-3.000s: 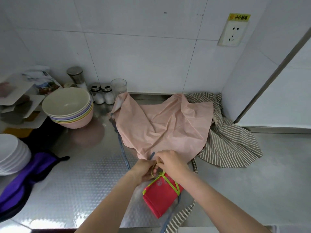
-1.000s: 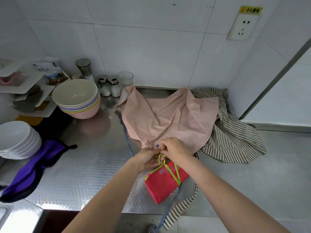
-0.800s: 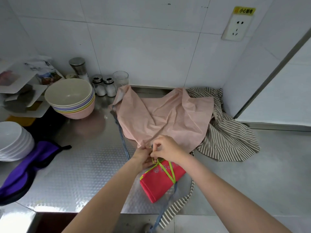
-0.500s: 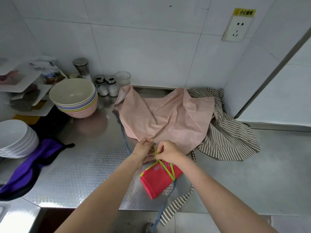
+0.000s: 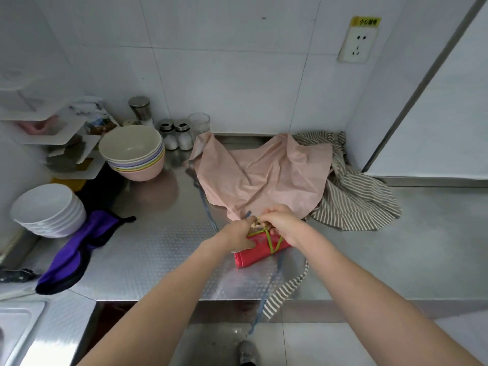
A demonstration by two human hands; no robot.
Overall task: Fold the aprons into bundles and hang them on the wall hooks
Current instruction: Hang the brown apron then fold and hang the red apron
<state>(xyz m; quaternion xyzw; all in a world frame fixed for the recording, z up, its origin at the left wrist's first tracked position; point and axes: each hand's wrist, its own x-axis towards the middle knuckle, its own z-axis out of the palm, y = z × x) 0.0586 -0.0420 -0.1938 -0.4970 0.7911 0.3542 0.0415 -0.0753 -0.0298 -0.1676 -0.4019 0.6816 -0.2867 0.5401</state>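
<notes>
Head view: stacked pastel bowls (image 5: 134, 151) at ten o'clock and white bowls (image 5: 47, 210) at nine are seen holding nothing. The red apron bundle (image 5: 260, 250) lies at centre on the steel counter (image 5: 158, 249); its green string (image 5: 270, 240) is pinched by left hand (image 5: 237, 235) and right hand (image 5: 281, 224). Compared with half a second ago, the bundle lies flatter. The knot is hidden, apparently under fingers.

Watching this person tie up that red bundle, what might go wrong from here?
Both hands, left hand and right hand, pinch the green strings on the red bundle; a loose knot may let it unroll. The striped strap hanging over the counter edge might snag.
</notes>
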